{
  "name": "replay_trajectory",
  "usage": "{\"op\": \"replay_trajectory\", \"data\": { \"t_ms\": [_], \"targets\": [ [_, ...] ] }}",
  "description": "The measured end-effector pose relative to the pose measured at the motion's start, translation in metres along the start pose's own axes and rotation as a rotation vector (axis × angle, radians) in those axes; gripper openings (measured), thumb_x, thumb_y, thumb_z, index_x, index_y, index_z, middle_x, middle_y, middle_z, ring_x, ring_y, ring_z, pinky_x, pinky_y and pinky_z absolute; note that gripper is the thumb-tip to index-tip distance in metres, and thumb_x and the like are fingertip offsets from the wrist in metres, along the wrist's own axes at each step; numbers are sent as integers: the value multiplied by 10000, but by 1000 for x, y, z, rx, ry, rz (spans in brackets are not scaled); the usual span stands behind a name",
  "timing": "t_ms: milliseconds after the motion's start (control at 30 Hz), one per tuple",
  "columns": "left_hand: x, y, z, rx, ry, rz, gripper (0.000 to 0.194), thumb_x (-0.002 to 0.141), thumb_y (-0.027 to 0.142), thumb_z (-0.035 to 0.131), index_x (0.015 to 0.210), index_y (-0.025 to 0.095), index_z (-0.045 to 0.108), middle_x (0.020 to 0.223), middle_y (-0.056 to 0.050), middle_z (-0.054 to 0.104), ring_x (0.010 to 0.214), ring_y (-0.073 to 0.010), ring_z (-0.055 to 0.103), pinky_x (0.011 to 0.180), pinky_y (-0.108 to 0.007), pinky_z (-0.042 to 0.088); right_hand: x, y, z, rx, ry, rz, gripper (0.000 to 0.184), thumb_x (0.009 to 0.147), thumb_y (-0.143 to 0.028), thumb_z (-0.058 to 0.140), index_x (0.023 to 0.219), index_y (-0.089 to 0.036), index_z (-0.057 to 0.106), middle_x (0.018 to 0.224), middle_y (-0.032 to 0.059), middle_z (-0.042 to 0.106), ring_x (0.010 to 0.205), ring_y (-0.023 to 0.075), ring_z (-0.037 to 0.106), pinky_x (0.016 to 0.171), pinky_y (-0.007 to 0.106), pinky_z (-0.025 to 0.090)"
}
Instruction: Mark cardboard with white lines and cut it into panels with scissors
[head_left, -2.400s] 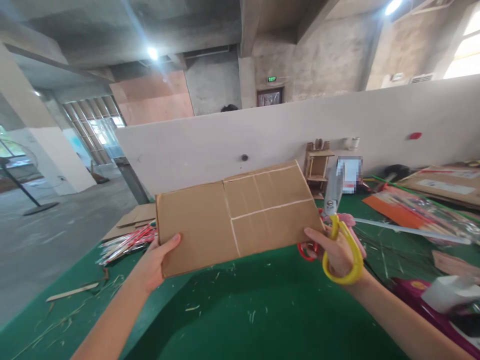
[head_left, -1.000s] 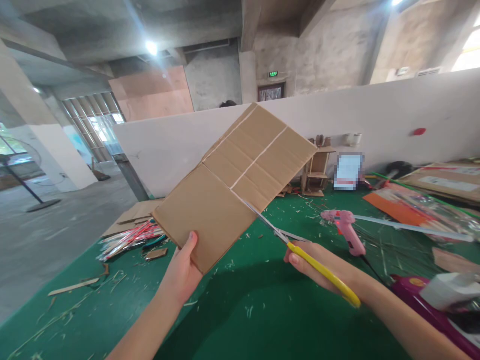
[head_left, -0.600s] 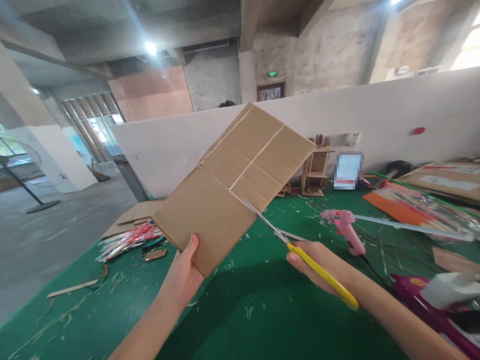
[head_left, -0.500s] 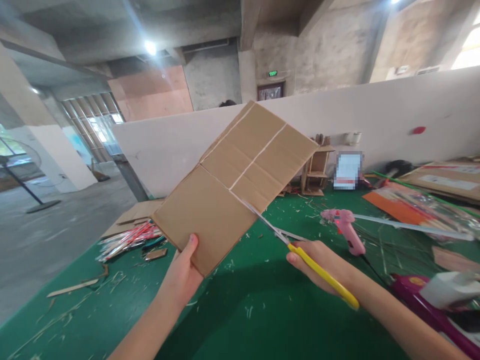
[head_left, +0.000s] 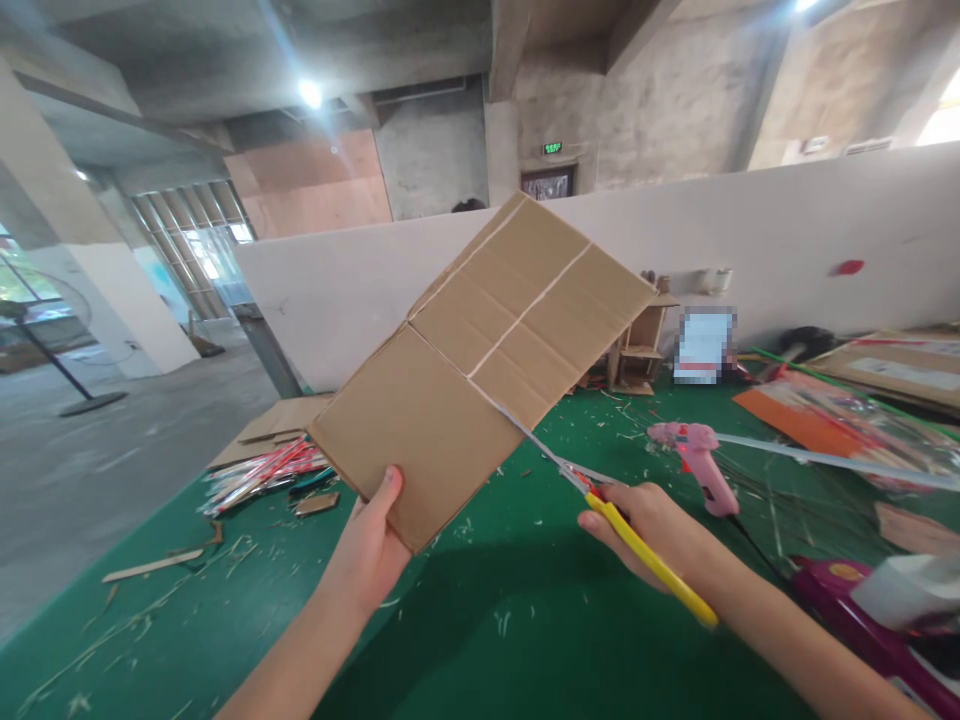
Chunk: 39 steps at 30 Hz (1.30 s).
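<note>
My left hand [head_left: 369, 548] grips the lower corner of a brown cardboard sheet [head_left: 420, 420] and holds it up, tilted, over the green table [head_left: 480, 640]. White lines divide the sheet's upper half into panels. In my right hand [head_left: 654, 532] is a pair of yellow-handled scissors [head_left: 600, 500], fingers closed round the handle. The blades touch the sheet's lower right edge where a white line ends.
A pink glue gun [head_left: 697, 455] lies right of the scissors. A small cardboard model [head_left: 637, 345] stands by the white partition [head_left: 787, 240]. Red-and-white sticks [head_left: 259, 470] lie at left, packaged sticks and flat cardboard [head_left: 847, 410] at right, a purple object [head_left: 862, 610] near right.
The sheet went from level and held by both hands to tilted in my left hand alone. My right hand brought the scissors to its lower edge; the blades have since pushed slightly into it.
</note>
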<state>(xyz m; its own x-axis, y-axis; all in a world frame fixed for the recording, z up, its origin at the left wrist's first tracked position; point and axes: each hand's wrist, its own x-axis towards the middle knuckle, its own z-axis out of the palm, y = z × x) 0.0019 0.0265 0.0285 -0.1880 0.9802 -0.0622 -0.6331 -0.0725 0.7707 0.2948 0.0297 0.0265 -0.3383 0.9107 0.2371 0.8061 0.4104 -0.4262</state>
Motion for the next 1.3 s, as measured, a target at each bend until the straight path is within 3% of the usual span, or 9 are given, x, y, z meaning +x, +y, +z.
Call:
{"op": "replay_trajectory", "data": {
  "t_ms": [167,333,567,800,1033,1200,1300],
  "targets": [
    [-3,3,2,22,3,16,427,838,189,600,1256,244,528,1179,-83,650,1046,-227,629,924,-387,515,-4,-1,0,-14,-27,-24,405,894,-529,371,667,-213,486,556,13,556,484,149,508,479,262,331],
    [-9,4,6,33,64,-3,439,836,140,591,1256,244,519,1134,-74,672,993,-208,654,917,-384,519,-6,2,6,-26,2,-139,358,895,-510,366,807,-191,505,763,76,617,674,207,580,616,308,412],
    [-12,-1,7,22,52,-43,426,829,161,605,1241,243,533,1126,-75,676,1007,-214,648,938,-390,504,-3,-7,-5,-16,-22,-18,355,905,-477,376,698,-208,479,627,32,586,541,159,529,519,271,340],
    [-12,-1,8,-6,57,-23,439,837,130,584,1253,257,524,1129,-61,677,1019,-209,643,953,-383,492,-5,-4,-3,-47,-22,-17,392,899,-514,356,659,-221,456,575,18,553,500,157,518,497,271,335],
    [-16,2,9,16,67,-9,431,804,93,610,1209,236,566,1086,-63,695,1016,-220,644,958,-392,489,-7,6,9,-81,35,-123,353,899,-503,358,814,-199,517,826,85,630,772,224,605,686,321,438],
    [-17,0,9,24,81,12,401,811,104,607,1191,229,578,1075,-65,699,1018,-223,643,948,-398,496,-3,-2,3,-65,-37,3,384,906,-499,352,680,-212,471,665,48,597,588,178,561,543,279,379],
    [-18,-2,10,25,90,-3,391,825,116,594,1197,232,569,1092,-66,692,1017,-211,643,946,-388,498,-3,-3,-3,-87,-2,-43,404,909,-497,353,654,-210,478,604,42,582,542,169,551,517,272,342]
  ]
}}
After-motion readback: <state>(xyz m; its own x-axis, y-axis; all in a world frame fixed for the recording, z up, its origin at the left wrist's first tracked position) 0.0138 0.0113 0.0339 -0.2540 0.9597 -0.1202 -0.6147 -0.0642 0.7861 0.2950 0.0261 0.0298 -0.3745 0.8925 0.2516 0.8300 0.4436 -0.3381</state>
